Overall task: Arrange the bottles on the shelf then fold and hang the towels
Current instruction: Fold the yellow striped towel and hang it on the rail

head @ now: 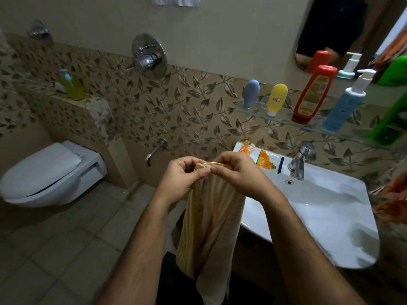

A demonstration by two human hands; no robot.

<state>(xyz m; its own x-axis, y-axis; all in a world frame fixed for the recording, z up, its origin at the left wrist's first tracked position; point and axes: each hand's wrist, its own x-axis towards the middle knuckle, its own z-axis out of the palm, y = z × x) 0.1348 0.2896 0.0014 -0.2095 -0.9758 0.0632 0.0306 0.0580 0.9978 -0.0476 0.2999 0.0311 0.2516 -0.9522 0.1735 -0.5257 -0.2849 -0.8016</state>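
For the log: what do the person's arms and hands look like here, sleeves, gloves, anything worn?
Both forearms are bare right down to the bottom edge of the picture, so no sleeve shows on either. The left hand and right hand are ungloved. No ring, watch, wristband or marking is visible on either hand or wrist. Dark clothing shows low between the arms; what garment it is cannot be told.

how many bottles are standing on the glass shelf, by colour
Counting real bottles on the glass shelf, not mirror reflections:
grey-blue: 1, the grey-blue bottle
yellow: 1, the yellow bottle
red: 1, the red bottle
light blue: 1, the blue pump bottle
green: 1, the green bottle, cut off at the frame edge
Total: 5
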